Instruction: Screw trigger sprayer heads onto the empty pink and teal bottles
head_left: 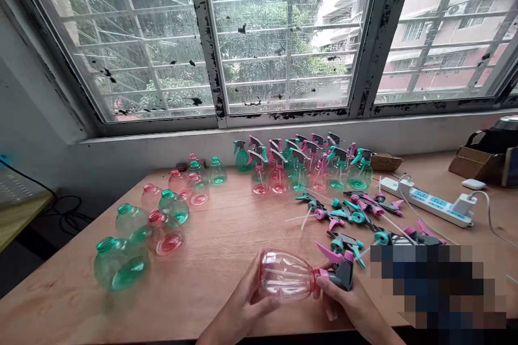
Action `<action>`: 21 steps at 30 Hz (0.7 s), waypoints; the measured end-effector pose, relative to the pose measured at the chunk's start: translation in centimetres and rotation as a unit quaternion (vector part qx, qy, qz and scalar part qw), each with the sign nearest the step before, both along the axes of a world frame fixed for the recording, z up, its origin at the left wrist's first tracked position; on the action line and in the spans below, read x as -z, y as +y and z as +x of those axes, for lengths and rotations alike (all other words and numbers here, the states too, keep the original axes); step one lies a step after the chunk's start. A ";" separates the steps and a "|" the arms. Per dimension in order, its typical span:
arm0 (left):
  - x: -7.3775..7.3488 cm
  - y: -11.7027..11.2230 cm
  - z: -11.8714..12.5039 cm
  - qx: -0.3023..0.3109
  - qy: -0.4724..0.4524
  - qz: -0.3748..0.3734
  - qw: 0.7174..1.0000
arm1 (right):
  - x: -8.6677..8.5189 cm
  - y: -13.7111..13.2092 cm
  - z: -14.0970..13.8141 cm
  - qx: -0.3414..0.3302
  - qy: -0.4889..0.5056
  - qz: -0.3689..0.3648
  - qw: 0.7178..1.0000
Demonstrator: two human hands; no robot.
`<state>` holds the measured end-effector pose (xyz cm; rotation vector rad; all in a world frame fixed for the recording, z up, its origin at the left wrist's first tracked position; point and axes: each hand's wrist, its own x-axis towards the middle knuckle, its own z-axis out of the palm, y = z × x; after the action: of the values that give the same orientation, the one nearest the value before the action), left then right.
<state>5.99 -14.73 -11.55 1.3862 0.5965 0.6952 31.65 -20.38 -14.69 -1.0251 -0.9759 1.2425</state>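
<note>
A clear pink spray bottle [285,276] lies on its side near the front edge of the wooden table [226,232]. My left hand [243,302] cups its round body. My right hand [343,302] grips the neck, where a grey and pink trigger sprayer head [339,269] sits on the bottle. Just beyond my right hand lie several loose trigger heads [348,215] in teal, pink and grey with thin dip tubes.
Several open pink and green bottles [162,221] lie at the left. Finished bottles with sprayers [307,170] stand in rows below the window. A white power strip [429,199] with a plugged charger and a cardboard box [473,164] sit at the right.
</note>
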 end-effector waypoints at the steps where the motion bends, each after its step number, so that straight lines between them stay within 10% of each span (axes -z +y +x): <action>1: -0.1 0.0 0.0 0.003 0.001 0.004 1.000 | -0.1 0.0 0.0 0.002 0.004 -0.001 1.000; 21: 1.4 0.0 -0.4 0.001 0.032 0.093 0.995 | 0.4 0.2 0.0 0.007 0.033 0.006 0.999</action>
<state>5.62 -14.69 -12.92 1.5858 0.5913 0.7208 31.60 -20.17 -15.12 -0.9749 -0.9232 1.2489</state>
